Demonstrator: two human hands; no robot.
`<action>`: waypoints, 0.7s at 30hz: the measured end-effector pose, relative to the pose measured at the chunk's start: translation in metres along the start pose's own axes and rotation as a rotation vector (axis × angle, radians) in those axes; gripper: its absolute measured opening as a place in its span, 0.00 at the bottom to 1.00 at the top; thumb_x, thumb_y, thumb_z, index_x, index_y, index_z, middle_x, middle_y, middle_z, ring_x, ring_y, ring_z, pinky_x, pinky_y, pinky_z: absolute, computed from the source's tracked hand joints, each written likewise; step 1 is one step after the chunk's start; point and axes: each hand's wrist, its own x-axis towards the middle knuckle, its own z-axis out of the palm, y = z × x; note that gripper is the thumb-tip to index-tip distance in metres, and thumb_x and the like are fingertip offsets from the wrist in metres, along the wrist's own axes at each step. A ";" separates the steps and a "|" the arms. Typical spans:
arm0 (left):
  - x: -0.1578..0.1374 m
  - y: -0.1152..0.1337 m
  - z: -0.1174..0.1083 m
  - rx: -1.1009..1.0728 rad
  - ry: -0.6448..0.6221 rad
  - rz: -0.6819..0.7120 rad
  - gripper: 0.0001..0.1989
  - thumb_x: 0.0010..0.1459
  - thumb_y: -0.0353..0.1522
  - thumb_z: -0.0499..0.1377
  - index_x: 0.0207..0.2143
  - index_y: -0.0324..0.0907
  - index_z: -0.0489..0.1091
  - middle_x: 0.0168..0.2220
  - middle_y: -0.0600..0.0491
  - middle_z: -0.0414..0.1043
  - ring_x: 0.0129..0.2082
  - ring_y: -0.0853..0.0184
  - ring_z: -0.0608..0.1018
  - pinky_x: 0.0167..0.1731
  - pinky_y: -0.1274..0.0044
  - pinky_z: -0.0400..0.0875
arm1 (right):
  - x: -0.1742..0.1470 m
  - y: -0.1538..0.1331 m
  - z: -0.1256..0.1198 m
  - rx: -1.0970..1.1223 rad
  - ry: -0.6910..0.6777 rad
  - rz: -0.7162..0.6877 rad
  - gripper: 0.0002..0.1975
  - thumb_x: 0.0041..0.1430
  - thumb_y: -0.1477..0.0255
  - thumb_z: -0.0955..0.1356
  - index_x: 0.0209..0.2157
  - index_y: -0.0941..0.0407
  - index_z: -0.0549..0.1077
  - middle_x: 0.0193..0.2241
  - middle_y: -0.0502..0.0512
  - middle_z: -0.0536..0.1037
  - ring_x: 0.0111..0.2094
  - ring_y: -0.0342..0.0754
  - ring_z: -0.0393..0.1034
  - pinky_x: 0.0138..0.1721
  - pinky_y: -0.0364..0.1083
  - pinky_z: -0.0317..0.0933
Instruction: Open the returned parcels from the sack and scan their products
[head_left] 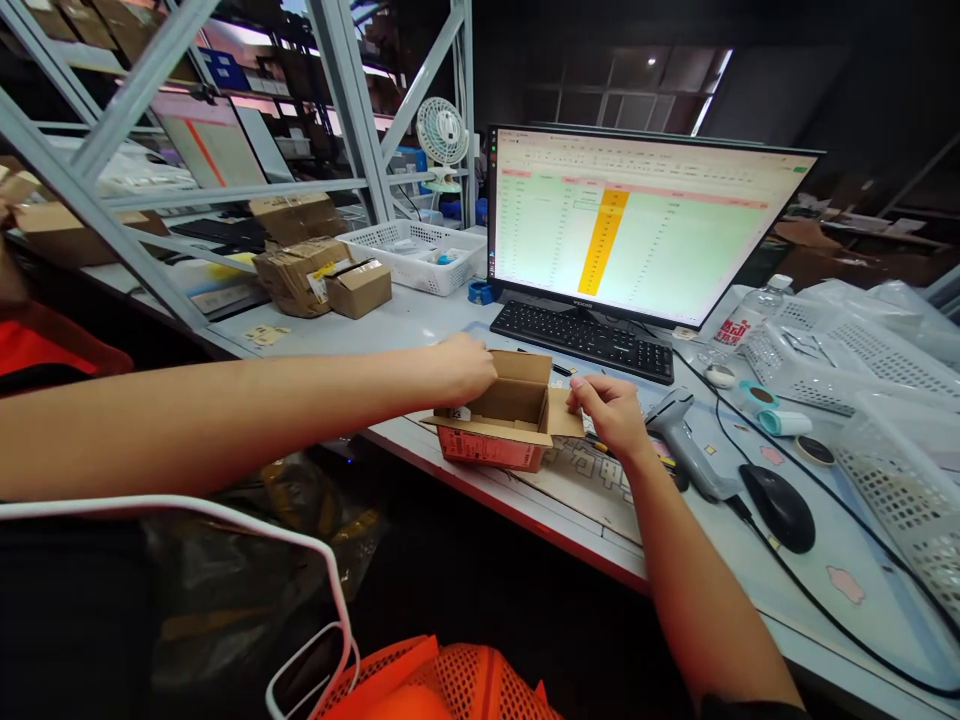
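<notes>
A small open cardboard box (491,449) with a reddish label on its front stands at the near edge of the desk, its flaps spread. Inside, bare cardboard walls and part of the bottom are visible. My left hand (466,369) is closed at the box's back left corner; its fingertips are turned away, so what they grip is hidden. At the opposite side, my right hand (613,412) pinches the right flap between thumb and fingers.
Behind the box are a keyboard (581,338) and a monitor (637,230). A barcode scanner (690,448), a mouse (780,508) and cables lie right. White baskets (900,470) crowd the far right. Cardboard boxes (300,275) stand left, beside a metal rack (345,110).
</notes>
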 end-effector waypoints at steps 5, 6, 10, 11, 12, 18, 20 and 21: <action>-0.009 0.014 -0.007 0.290 -0.129 0.035 0.08 0.57 0.20 0.66 0.35 0.39 0.82 0.39 0.42 0.83 0.43 0.55 0.80 0.35 0.71 0.67 | -0.001 0.002 0.004 0.043 -0.015 0.024 0.30 0.63 0.44 0.69 0.21 0.54 0.76 0.22 0.54 0.78 0.25 0.48 0.68 0.32 0.48 0.65; -0.009 0.015 -0.007 0.294 -0.128 0.037 0.08 0.57 0.20 0.65 0.36 0.38 0.83 0.39 0.41 0.83 0.44 0.55 0.80 0.35 0.71 0.66 | -0.001 0.002 0.005 0.050 -0.017 0.027 0.30 0.63 0.44 0.69 0.21 0.54 0.76 0.22 0.54 0.78 0.25 0.48 0.68 0.32 0.48 0.65; -0.012 0.006 -0.012 0.279 -0.111 0.105 0.08 0.59 0.22 0.64 0.37 0.39 0.83 0.44 0.41 0.82 0.49 0.54 0.79 0.38 0.71 0.68 | -0.003 0.003 0.006 0.061 -0.036 0.021 0.28 0.64 0.46 0.69 0.22 0.54 0.77 0.23 0.54 0.78 0.26 0.47 0.69 0.33 0.48 0.65; -0.015 0.001 -0.014 0.247 -0.106 0.123 0.07 0.59 0.24 0.65 0.37 0.39 0.83 0.44 0.42 0.82 0.49 0.54 0.80 0.39 0.72 0.69 | -0.004 0.004 0.005 0.062 -0.042 0.019 0.28 0.65 0.47 0.69 0.22 0.54 0.77 0.23 0.54 0.78 0.26 0.47 0.69 0.33 0.48 0.65; -0.018 -0.005 -0.016 0.195 -0.089 0.130 0.05 0.59 0.27 0.65 0.36 0.40 0.82 0.43 0.43 0.82 0.48 0.54 0.80 0.39 0.72 0.69 | -0.003 0.004 0.005 0.061 -0.044 0.015 0.28 0.65 0.47 0.69 0.22 0.55 0.77 0.23 0.54 0.77 0.26 0.47 0.69 0.33 0.48 0.64; -0.048 -0.049 -0.025 -0.382 0.651 -0.104 0.15 0.71 0.41 0.56 0.48 0.42 0.77 0.39 0.48 0.81 0.36 0.62 0.80 0.39 0.73 0.71 | 0.004 0.022 0.001 0.251 0.133 0.018 0.35 0.58 0.40 0.72 0.55 0.52 0.78 0.51 0.63 0.81 0.39 0.51 0.76 0.37 0.49 0.70; -0.054 -0.065 -0.022 -0.534 0.928 -0.204 0.17 0.71 0.43 0.55 0.49 0.40 0.74 0.39 0.48 0.80 0.36 0.63 0.79 0.38 0.74 0.72 | 0.004 0.032 0.002 0.341 0.033 0.085 0.58 0.47 0.33 0.74 0.72 0.47 0.60 0.67 0.69 0.68 0.54 0.59 0.75 0.48 0.54 0.73; -0.055 -0.073 -0.019 -0.581 1.014 -0.243 0.18 0.71 0.43 0.54 0.49 0.40 0.74 0.38 0.48 0.80 0.36 0.64 0.79 0.38 0.74 0.72 | 0.002 0.037 0.004 0.373 -0.057 0.127 0.67 0.41 0.32 0.76 0.76 0.45 0.50 0.72 0.70 0.61 0.62 0.62 0.70 0.55 0.58 0.70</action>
